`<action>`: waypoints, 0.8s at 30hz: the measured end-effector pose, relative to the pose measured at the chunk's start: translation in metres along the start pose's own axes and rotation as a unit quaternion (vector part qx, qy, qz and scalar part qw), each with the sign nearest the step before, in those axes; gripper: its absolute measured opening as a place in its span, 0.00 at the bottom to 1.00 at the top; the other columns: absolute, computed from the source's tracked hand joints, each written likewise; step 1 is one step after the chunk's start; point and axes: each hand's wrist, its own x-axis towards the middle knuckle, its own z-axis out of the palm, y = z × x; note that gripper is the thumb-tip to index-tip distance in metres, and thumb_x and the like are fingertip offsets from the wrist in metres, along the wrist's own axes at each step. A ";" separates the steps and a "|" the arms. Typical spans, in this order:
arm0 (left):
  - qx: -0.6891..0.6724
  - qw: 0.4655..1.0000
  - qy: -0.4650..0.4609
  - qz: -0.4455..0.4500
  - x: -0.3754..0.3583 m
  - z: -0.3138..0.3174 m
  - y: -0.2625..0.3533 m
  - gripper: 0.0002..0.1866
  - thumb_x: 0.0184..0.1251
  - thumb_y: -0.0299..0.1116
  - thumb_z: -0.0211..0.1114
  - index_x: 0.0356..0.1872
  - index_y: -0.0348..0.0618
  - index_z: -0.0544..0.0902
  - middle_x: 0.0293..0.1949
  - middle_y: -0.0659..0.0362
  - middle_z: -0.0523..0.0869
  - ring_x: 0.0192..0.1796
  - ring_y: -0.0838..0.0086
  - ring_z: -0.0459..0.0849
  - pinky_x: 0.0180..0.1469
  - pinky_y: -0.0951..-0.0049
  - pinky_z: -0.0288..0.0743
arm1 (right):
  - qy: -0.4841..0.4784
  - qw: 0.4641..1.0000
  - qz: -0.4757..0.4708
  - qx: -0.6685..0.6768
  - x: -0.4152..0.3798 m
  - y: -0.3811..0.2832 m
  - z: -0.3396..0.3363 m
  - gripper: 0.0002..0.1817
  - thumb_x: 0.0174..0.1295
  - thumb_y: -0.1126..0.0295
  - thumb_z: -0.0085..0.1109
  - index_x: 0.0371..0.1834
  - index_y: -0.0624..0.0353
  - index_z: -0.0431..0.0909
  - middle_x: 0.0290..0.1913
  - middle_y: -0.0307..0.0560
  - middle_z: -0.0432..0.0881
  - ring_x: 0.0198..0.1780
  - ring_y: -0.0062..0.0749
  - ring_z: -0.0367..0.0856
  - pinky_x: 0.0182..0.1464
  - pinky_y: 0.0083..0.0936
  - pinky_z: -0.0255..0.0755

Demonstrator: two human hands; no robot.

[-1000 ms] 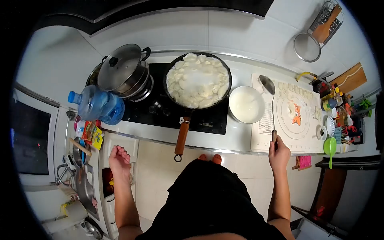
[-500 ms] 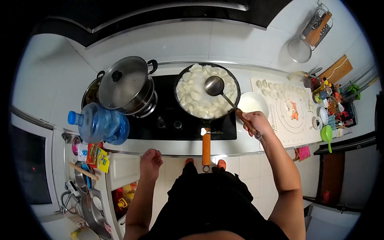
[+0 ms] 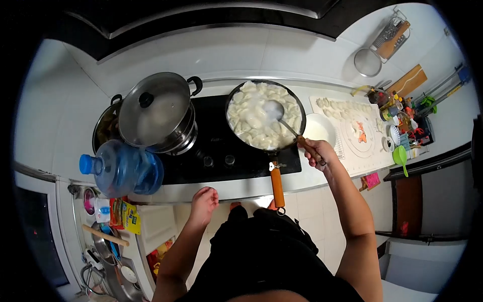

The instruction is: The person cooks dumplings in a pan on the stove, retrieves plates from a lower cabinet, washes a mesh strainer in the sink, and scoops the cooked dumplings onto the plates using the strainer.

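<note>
My right hand [image 3: 320, 153] is wrapped round the wooden handle of a metal ladle [image 3: 288, 127]. The ladle's bowl rests among pale dumplings [image 3: 251, 113] in cloudy liquid, inside a wide black frying pan [image 3: 303, 118]. Steam blurs the bowl. The pan's orange handle [image 3: 277, 187] points toward my body over the counter edge. My left hand [image 3: 204, 205] hangs in front of the counter, left of that handle, its fingers curled together and nothing visible in them. A white bowl [image 3: 329, 132] with pale contents stands just right of the pan, close to my right hand.
A lidded steamer pot [image 3: 157, 113] stands on the left of the black stove [image 3: 209, 138], with a blue water jug [image 3: 121, 168] before it. At right, uncooked dumplings [image 3: 347, 106] lie on a pastry mat [image 3: 362, 156]. Bottles and a green ladle [image 3: 400, 157] sit beyond.
The ladle's bowl has come down into the liquid among the dumplings, and steam now rises round it. My left hand has shifted right. The view has tilted slightly.
</note>
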 end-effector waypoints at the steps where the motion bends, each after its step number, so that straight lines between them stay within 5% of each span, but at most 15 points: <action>1: 0.002 1.000 -0.009 -0.006 0.005 0.001 0.001 0.06 0.64 0.33 0.54 0.29 0.44 0.74 0.28 0.62 0.76 0.29 0.77 0.73 0.33 0.76 0.68 | -0.027 0.997 0.021 0.064 0.000 0.001 -0.002 0.17 0.66 0.61 0.43 0.40 0.67 0.74 0.12 0.38 0.69 0.07 0.21 0.62 0.09 0.17 0.57; 12: 0.119 0.993 0.009 -0.019 0.093 0.000 0.000 0.06 0.64 0.34 0.56 0.32 0.43 0.75 0.25 0.64 0.77 0.25 0.80 0.73 0.28 0.79 0.68 | -0.098 0.973 0.040 0.204 -0.030 -0.006 -0.014 0.21 0.67 0.56 0.40 0.46 0.64 0.72 0.12 0.36 0.68 0.07 0.19 0.58 0.09 0.14 0.55; 16: 0.105 0.992 0.067 -0.027 0.099 0.017 -0.003 0.05 0.62 0.34 0.58 0.32 0.45 0.76 0.25 0.64 0.77 0.25 0.80 0.74 0.28 0.79 0.69 | -0.107 0.969 0.036 0.220 -0.044 -0.010 -0.023 0.23 0.67 0.59 0.40 0.50 0.72 0.69 0.12 0.38 0.69 0.06 0.18 0.61 0.07 0.13 0.58; 24: 0.070 0.996 0.005 -0.045 0.088 0.010 -0.003 0.05 0.61 0.34 0.59 0.33 0.46 0.76 0.26 0.63 0.78 0.26 0.78 0.75 0.29 0.77 0.69 | -0.077 0.964 0.034 0.252 -0.066 -0.006 -0.052 0.22 0.68 0.59 0.39 0.47 0.71 0.70 0.11 0.38 0.68 0.06 0.16 0.59 0.06 0.10 0.57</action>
